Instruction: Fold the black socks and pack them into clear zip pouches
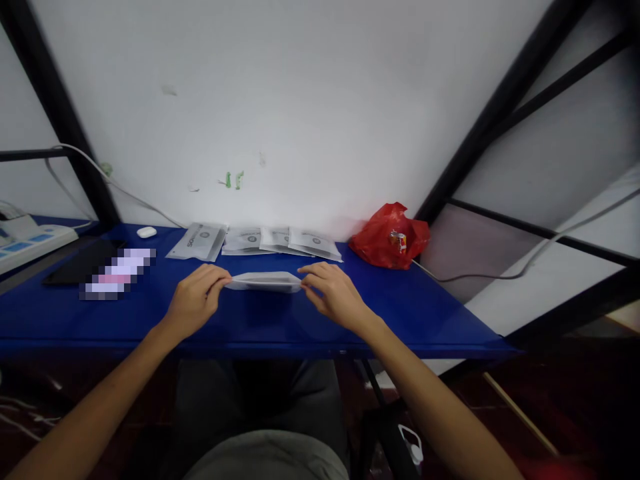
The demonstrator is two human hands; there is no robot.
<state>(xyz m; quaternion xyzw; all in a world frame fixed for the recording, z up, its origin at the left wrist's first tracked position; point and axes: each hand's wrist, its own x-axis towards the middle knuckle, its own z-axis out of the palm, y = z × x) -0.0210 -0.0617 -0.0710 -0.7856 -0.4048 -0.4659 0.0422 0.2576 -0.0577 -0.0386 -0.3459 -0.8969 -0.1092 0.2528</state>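
A flat, whitish translucent bag [266, 283] is held edge-on above the blue table, stretched between my two hands. My left hand [197, 297] pinches its left end between thumb and fingers. At the right end, my right hand [334, 293] grips the corner with thumb and fingertips. Behind it, along the wall, lie several similar packets with dark print: one packet [199, 241] stands apart at the left, and an overlapping row ends with a packet [315, 244] on the right.
A crumpled red plastic bag [391, 239] sits at the table's back right. At the left are a white case [147, 232], a dark tablet [80, 261], a blurred-out phone [118, 274] and a power strip [37, 243]. The blue table's [400, 333] front edge is near my lap.
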